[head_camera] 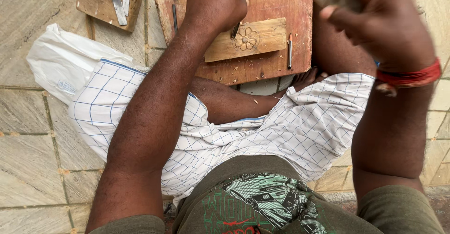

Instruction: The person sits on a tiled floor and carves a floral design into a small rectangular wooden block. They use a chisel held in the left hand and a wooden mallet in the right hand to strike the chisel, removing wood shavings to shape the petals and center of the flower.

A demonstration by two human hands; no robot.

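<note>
Head view: a carving chisel (pixel 238 24) is gripped in the closed left hand (pixel 214 4), its tip set on a pale wooden plank (pixel 262 39) just beside a carved flower (pixel 246 38). The plank lies on a reddish board (pixel 276 9), which rests across the person's crossed legs, above the stone floor (pixel 28 145). The right hand (pixel 375 16) is raised close to the camera, curled around a blurred, pale object that may be a mallet; what it is cannot be told for certain. A red thread band (pixel 408 77) is worn at that wrist.

A pencil (pixel 289 51) and a second thin tool (pixel 175 17) lie on the board; wood chips are scattered below the plank.

The plank appears to be unclamped, so it could be shifted by a blow and the flower's outline spoiled. If the chisel were struck off-centre, the tip could be driven across the petals, or the left hand's knuckles could be hit. The bare foot (pixel 307 78) lies just beneath the board's edge and could be reached by a slipping blade.
</note>
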